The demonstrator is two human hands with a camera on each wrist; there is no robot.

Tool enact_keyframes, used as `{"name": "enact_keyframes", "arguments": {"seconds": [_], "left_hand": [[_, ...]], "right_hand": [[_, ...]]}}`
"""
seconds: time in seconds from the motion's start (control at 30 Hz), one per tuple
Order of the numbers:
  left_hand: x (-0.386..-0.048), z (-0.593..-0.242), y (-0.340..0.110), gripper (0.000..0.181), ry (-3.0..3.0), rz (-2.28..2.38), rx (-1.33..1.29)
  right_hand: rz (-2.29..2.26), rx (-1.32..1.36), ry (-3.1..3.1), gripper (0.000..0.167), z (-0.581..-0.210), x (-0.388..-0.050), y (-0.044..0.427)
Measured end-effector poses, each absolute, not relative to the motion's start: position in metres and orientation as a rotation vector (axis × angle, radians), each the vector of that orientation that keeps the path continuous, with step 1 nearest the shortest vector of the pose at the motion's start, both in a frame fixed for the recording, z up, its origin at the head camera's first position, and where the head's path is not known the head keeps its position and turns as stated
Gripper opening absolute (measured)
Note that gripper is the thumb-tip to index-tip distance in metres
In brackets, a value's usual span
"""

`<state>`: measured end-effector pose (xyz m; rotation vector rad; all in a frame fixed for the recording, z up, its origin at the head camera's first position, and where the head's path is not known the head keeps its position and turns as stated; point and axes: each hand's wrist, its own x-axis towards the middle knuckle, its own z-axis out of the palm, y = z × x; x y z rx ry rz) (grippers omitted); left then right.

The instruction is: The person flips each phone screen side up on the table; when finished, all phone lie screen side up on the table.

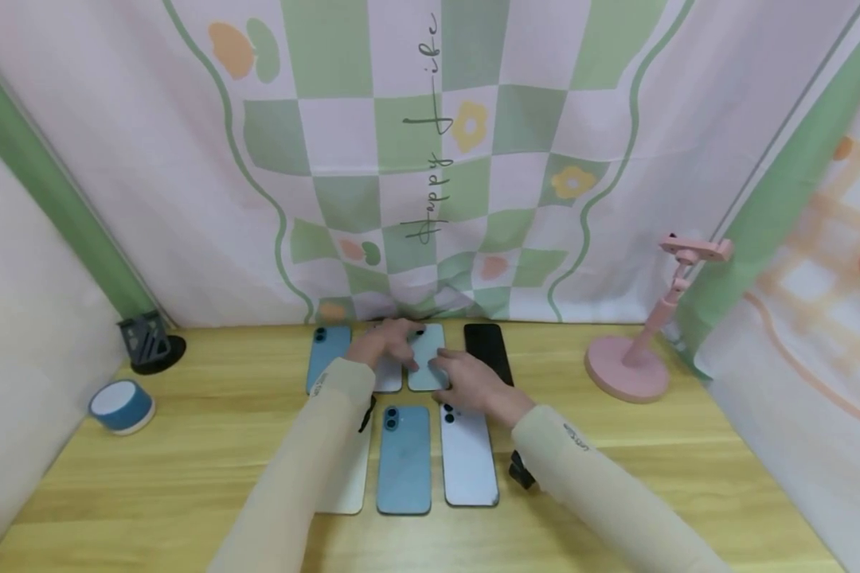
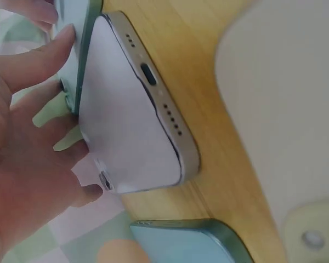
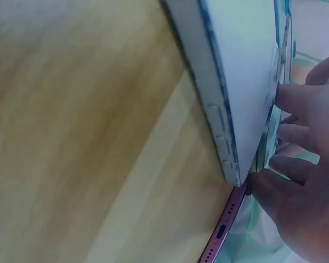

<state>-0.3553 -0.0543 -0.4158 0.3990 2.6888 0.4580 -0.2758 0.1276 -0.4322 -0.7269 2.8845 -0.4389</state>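
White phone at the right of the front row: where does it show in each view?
Head: white phone low, just right of centre, below the right hand.
Left wrist: not in it.
Right wrist: the same phone, large, top centre, buttons along its edge.
Shared landmark: the wooden table.

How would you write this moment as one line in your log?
left hand: at pale phone | right hand: at same phone | nearer row: cream phone, blue phone, white phone
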Motion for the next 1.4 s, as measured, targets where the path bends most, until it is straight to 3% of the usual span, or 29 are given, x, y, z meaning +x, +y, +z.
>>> {"name": "enact_keyframes", "arguments": {"seconds": [0.4,1.07,1.4], "left_hand": [[-0.355,-0.417,-0.059,0.078,2.706,0.459,0.441],[-0.366,-0.428,-0.048,0.057,2.785,1.028,0.261],[-0.365,-0.426,-0.043,0.053,2.685,1.267,0.307]], "right_hand": [[-0.430,-0.759,2.866,0.050,-0.433,-0.281,0.117],[-0.306,-0.825,2.865,0.055,-0.434,-0.275,0.116],[-0.312,-0.812,2.890,0.056,-0.437,-0.274,0.118]]}}
